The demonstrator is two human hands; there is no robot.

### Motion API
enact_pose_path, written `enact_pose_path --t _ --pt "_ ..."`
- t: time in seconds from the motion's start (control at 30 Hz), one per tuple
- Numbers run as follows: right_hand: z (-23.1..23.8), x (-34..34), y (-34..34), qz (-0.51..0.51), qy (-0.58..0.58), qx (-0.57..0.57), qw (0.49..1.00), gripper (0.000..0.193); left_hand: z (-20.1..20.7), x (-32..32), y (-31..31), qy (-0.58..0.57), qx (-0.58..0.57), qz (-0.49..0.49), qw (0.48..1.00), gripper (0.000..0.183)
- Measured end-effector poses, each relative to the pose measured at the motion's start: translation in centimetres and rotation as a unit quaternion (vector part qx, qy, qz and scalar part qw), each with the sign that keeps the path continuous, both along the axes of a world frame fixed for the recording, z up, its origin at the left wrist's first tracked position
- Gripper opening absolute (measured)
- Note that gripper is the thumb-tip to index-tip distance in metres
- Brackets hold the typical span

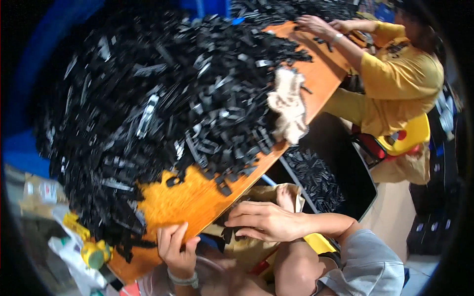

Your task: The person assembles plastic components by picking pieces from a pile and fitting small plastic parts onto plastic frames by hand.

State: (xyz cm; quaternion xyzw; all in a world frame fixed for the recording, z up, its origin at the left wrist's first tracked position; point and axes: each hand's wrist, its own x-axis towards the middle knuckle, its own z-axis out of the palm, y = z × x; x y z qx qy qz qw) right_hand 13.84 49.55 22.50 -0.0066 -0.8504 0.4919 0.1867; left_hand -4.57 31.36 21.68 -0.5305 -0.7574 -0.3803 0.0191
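A large heap of small black plastic pieces (163,108) covers most of the orange wooden table (173,197). My left hand (175,249) rests at the table's near edge, its fingers stretched onto the wood and the thumb apart, with nothing visible between them. Just off that edge, my right hand (266,222) has its fingers bent around a few dark pieces (228,234); their exact shape is too blurred to tell. Below the right hand, an open brown paper bag (252,254) stands by my legs.
Beyond the right forearm is a black bin (365,192) holding more black pieces. A pale cloth (289,103) lies on the table edge. Farther right, a co-worker in a yellow shirt (400,74) handles pieces. A yellow-green tape dispenser-like object (96,254) sits at left.
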Motion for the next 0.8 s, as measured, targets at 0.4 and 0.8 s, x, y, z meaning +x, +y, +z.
enact_pose_path --t 0.4,0.8 --pt "-2.7 4.6 34.8 -0.521 0.094 0.132 0.838 0.039 1.2 5.5 11.0 0.199 -0.014 -0.224 0.954 0.043" --pt "-4.1 -4.6 39.4 -0.415 0.045 0.058 0.907 0.061 -0.5 7.2 17.0 0.323 -0.13 -0.183 0.919 0.057"
